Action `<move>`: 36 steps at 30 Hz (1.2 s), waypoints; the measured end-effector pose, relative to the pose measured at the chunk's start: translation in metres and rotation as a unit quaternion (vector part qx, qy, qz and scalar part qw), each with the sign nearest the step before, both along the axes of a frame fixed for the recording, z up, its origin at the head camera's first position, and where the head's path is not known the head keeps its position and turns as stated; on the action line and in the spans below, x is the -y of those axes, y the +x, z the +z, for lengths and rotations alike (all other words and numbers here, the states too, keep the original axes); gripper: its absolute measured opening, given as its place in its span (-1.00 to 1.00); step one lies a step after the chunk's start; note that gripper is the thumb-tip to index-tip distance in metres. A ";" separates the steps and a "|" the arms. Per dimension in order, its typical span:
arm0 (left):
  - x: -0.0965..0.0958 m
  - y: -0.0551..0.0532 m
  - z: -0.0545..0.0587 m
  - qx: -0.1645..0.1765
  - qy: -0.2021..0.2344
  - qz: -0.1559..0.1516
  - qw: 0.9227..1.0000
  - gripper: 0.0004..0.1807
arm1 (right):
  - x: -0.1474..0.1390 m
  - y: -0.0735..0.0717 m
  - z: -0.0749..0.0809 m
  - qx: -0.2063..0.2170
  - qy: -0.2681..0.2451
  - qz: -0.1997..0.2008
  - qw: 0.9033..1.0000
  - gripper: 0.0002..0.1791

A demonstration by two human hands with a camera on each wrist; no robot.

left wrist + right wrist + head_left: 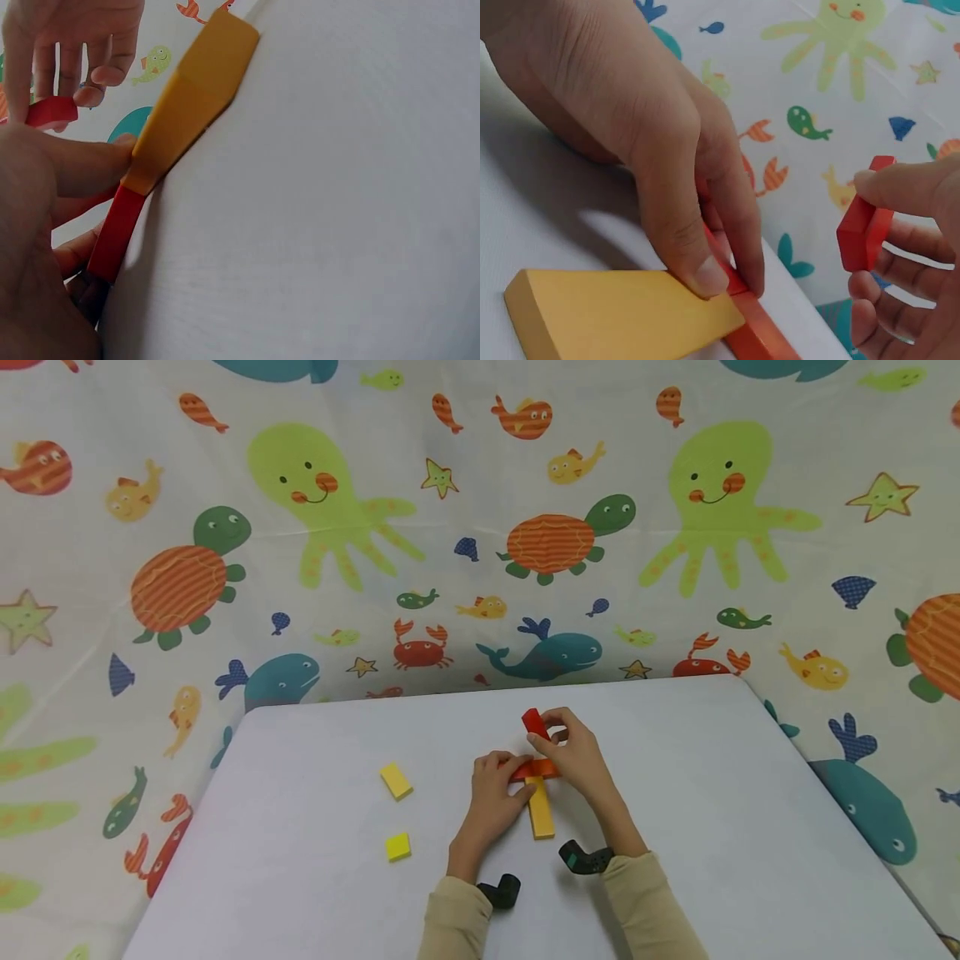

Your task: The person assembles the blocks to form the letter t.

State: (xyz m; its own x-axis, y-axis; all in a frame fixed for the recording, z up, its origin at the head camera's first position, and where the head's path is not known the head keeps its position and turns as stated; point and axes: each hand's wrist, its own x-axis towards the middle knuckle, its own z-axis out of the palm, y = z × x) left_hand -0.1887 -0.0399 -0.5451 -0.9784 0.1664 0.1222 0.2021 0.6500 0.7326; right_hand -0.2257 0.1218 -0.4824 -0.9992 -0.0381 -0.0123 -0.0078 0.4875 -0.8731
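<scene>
My right hand pinches a small red block between thumb and fingers, raised above the other blocks. To its left, my left hand grips a red block lying on the table, its thumb by the near end of a long yellow block. An orange-red block continues the line of that red block, their ends meeting. The yellow block extends from this junction toward the person, making a T shape. In the left wrist view, the left fingers partly cover the red block.
On the white table, a yellow rectangular block and a smaller yellow square block lie left of the hands. A cloth printed with sea animals hangs behind the table. Black devices are strapped at both wrists.
</scene>
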 end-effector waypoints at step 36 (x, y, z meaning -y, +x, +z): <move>0.000 -0.001 0.001 0.022 -0.005 0.002 1.000 -0.40 | 0.003 -0.008 -0.034 -0.005 0.042 -0.053 0.998 -0.46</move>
